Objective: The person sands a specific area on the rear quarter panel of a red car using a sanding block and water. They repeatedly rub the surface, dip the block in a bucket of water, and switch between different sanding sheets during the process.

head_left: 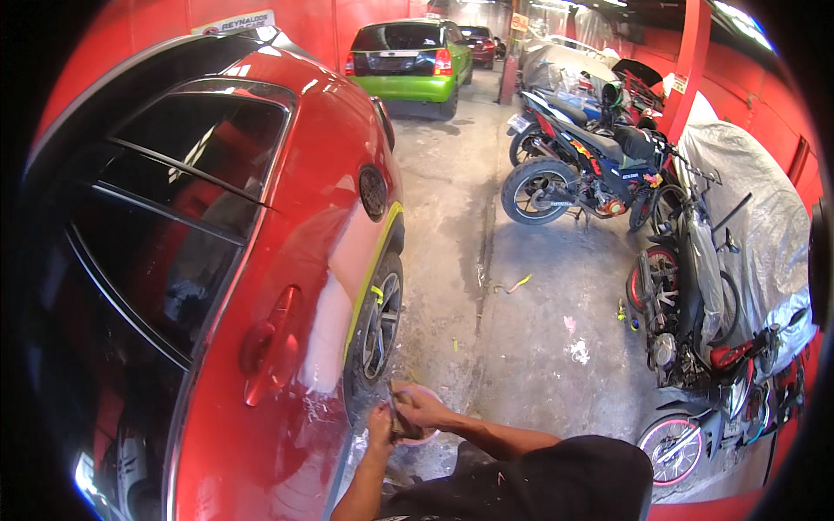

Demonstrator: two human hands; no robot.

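Note:
Low in the head view, my two hands meet in front of my body, beside the rear wheel (382, 323) of a red car (304, 165). My left hand (380, 427) is closed on one side of a small, dark brownish, flat piece (402, 425). The fingers of my right hand (420, 408) are closed on its other side; I cannot make out its exact kind. Just under the hands shows part of a pinkish round rim (424, 438), mostly hidden. The car's rear panel has a pale, dull patch (326, 339) beside yellow-green tape (360, 295) along the wheel arch.
The red door handle (276, 346) juts out at my left. Motorcycles (565, 169) and a silver cover (738, 208) line the right side. A green car (404, 65) stands at the back. Tape scraps (519, 284) and white spots (579, 351) mark the concrete floor.

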